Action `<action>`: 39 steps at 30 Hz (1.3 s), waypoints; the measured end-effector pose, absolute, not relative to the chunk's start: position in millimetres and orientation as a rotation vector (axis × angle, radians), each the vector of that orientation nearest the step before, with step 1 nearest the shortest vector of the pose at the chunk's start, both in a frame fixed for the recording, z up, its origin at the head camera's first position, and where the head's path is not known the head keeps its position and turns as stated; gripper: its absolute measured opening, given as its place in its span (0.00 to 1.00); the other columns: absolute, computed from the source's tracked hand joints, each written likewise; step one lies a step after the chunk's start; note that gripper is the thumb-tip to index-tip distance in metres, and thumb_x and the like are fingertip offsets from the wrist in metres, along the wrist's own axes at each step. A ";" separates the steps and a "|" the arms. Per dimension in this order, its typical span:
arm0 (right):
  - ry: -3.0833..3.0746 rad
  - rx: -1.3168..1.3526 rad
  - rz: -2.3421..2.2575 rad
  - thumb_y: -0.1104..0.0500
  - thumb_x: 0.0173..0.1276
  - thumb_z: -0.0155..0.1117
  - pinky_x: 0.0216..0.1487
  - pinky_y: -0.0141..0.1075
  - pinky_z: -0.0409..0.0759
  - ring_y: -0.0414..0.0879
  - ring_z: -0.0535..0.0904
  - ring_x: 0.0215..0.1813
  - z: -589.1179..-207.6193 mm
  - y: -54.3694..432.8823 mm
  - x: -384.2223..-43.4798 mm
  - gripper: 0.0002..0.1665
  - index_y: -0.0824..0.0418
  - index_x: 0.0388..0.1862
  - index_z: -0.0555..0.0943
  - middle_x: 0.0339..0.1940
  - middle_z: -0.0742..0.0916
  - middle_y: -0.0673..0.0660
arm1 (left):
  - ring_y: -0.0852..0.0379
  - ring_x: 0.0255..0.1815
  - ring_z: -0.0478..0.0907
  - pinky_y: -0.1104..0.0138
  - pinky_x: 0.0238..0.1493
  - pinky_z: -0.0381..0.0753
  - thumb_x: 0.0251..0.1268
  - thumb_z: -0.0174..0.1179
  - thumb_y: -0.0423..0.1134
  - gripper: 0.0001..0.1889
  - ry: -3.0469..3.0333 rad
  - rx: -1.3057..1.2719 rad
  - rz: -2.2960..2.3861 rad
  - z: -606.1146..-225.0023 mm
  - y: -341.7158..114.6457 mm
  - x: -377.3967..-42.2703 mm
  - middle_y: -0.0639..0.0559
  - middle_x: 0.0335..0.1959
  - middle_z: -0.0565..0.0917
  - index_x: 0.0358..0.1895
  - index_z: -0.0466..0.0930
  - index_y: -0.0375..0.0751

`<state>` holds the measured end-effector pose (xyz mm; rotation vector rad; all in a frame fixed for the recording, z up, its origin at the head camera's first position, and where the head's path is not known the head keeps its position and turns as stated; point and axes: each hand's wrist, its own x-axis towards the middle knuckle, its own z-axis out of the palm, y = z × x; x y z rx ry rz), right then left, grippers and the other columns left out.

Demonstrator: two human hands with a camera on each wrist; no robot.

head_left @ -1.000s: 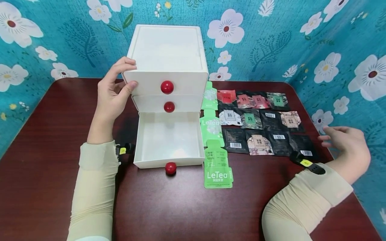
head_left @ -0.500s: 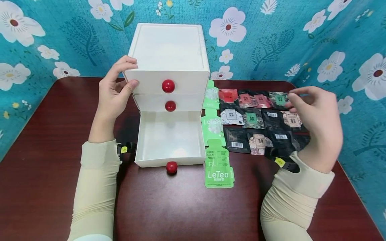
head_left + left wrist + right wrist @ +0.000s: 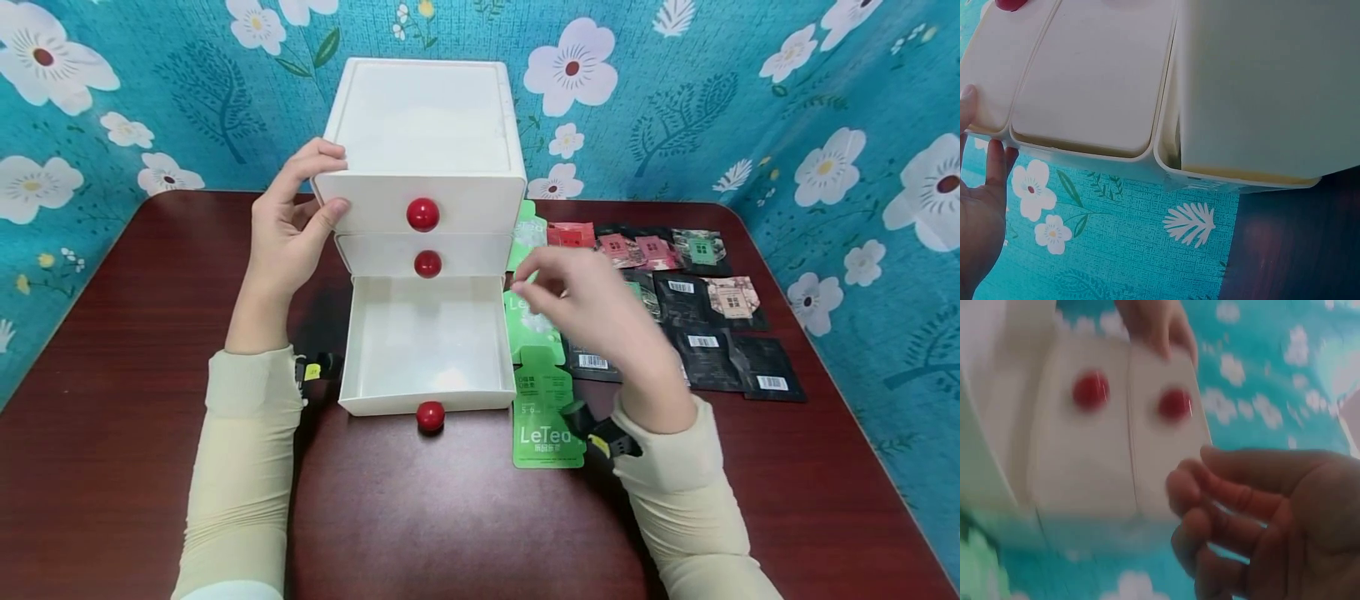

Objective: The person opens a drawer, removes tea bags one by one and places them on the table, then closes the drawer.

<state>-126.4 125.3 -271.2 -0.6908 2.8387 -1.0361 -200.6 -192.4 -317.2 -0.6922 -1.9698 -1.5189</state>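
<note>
A white drawer cabinet point(image 3: 423, 117) with red ball knobs stands on the table. Its bottom drawer point(image 3: 429, 342) is pulled out, and the white inside shows. At the cabinet's upper front left corner, my left hand point(image 3: 288, 221) grips it, thumb on the front face and fingers over the side and top edge. To the right of the cabinet my right hand point(image 3: 592, 300) hovers over the tea packets, fingers loosely bent. Nothing shows between them in the right wrist view, where the hand point(image 3: 1260, 519) is near the drawer fronts. Green LeTea pouches point(image 3: 546, 417) lie along the cabinet's right side, partly hidden by this hand.
Several black tea sachets point(image 3: 705, 354) and a red sachet point(image 3: 570, 234) lie in rows on the dark red-brown table point(image 3: 465, 508), right of the green pouches. A blue flowered cloth point(image 3: 675, 125) hangs behind and at the right.
My right hand has swung left from the table's right edge, across the sachets, to near the cabinet. The left hand keeps its grip on the corner, and the drawer stays pulled out.
</note>
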 end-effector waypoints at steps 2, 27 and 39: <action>2.774 -0.816 -0.998 0.62 0.72 0.63 0.30 0.36 0.76 0.43 0.76 0.27 -274.9 112.4 -121.4 0.05 0.60 0.42 0.85 0.24 0.84 0.52 | 0.52 0.63 0.75 0.68 0.54 0.84 0.67 0.60 0.27 0.16 -1.971 -0.694 -1.517 -317.3 -192.6 -201.0 0.57 0.61 0.79 0.57 0.77 0.30; 2.431 -1.126 -0.277 0.56 0.67 0.69 0.37 0.36 0.80 0.42 0.80 0.35 -322.5 41.0 -78.3 0.09 0.51 0.45 0.84 0.28 0.83 0.46 | 0.52 0.63 0.75 0.68 0.54 0.84 0.66 0.61 0.26 0.16 -1.971 -0.671 -1.533 -316.0 -191.8 -199.5 0.57 0.61 0.79 0.57 0.77 0.30; 2.606 -1.082 -0.202 0.59 0.72 0.60 0.23 0.40 0.78 0.47 0.84 0.34 -335.8 32.5 -70.2 0.07 0.49 0.37 0.84 0.31 0.87 0.50 | 0.53 0.62 0.76 0.69 0.54 0.84 0.67 0.60 0.25 0.16 -1.979 -0.684 -1.519 -316.4 -191.4 -199.0 0.57 0.61 0.79 0.57 0.77 0.30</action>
